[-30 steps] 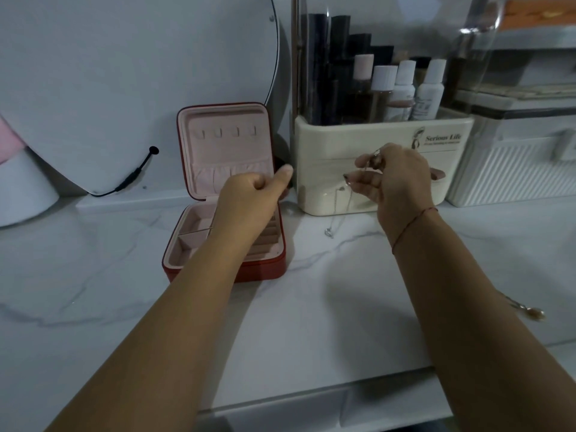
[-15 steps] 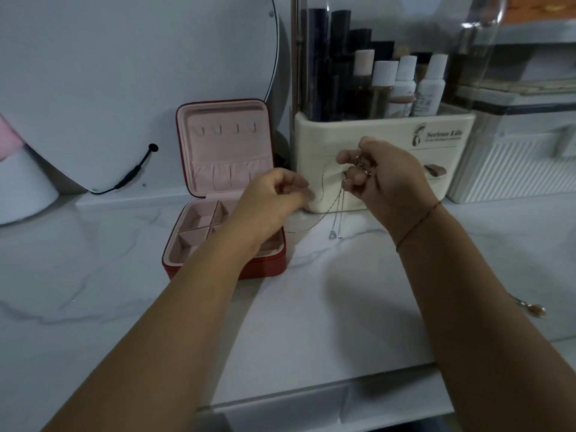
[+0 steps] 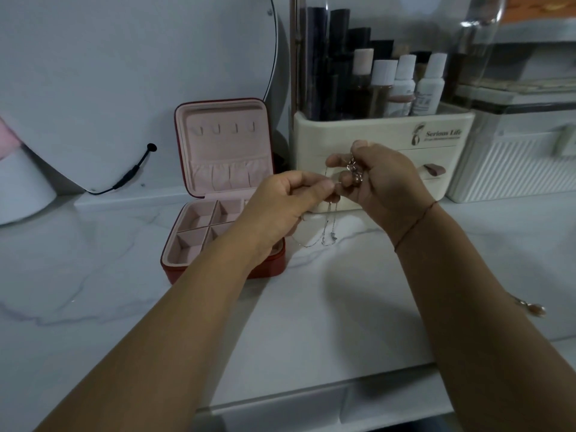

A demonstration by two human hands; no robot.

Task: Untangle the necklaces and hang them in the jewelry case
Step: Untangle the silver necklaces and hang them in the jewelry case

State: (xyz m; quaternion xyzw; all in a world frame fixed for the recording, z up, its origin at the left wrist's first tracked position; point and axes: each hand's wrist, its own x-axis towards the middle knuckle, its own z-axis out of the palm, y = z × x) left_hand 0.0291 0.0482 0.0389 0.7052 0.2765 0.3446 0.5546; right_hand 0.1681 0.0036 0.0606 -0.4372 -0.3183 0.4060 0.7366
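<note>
Pinching the necklaces (image 3: 353, 169) with my left hand (image 3: 280, 202), newly over from the jewelry case (image 3: 224, 151) | right hand (image 3: 385, 182) grips the bunch | untangling starts

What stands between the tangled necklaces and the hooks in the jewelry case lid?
Nothing visible. The jewelry case stands open, its four hooks bare; both the left hand and right hand hold the necklaces just right of it.

Thin shiny metal necklaces (image 3: 328, 227), a velvety pink-lined red jewelry case (image 3: 229, 169), glossy marbled countertop (image 3: 311, 307).
</note>
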